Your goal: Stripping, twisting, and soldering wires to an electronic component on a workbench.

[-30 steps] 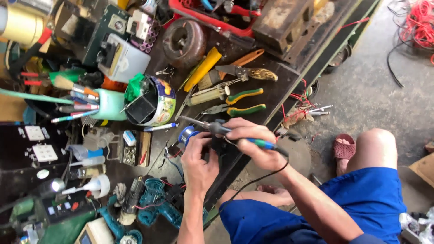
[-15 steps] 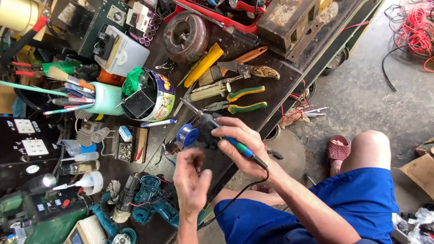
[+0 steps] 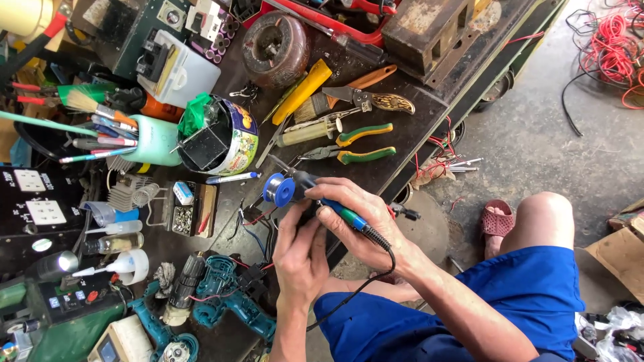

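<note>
Crowded with tools, the dark counter fills the frame from 9 to 1 o'clock while a person in blue shorts sits at 5 o'clock, right hand with fingers wrapped shut around one blue-handled soldering iron, its tip aimed toward 10 o'clock beside one blue solder spool. Left hand, fingers curled, appears to pinch something too small to identify just below the iron, suggesting soldering is under way and calls next for a steady tip. Two green-handled pliers lie at 12 o'clock.
</note>
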